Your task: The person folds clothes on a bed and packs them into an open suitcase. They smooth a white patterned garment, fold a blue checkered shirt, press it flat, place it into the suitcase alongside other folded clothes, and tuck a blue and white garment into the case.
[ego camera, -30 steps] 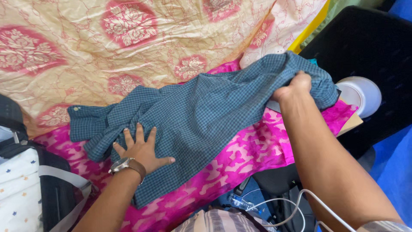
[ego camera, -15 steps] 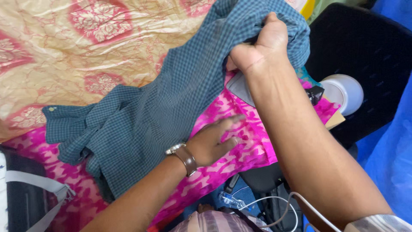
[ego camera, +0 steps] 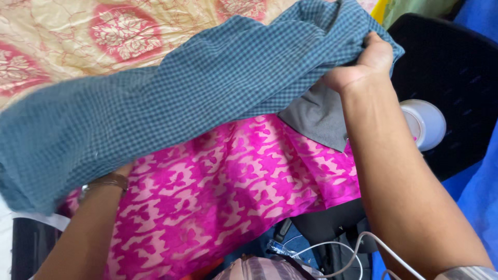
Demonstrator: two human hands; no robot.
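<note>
A blue-green checked shirt (ego camera: 207, 88) is lifted and stretched across the view above a pink patterned cloth (ego camera: 233, 181). My right hand (ego camera: 363, 62) grips the shirt's bunched upper right end. My left hand is under the shirt's left part and hidden by it; only the wrist with a watch band (ego camera: 106, 181) shows. A grey cloth (ego camera: 316, 119) lies under the shirt beside my right forearm.
A beige cloth with red flower motifs (ego camera: 78, 31) covers the far surface. A white round lidded container (ego camera: 428, 124) sits on a black surface (ego camera: 456, 62) at right. White cables (ego camera: 353, 249) and dark items lie near my lap. A black bag (ego camera: 26, 243) is at bottom left.
The shirt has been raised off the pink cloth and spread wide. My left hand went from lying flat on the pink cloth to under the shirt. My right hand kept its grip.
</note>
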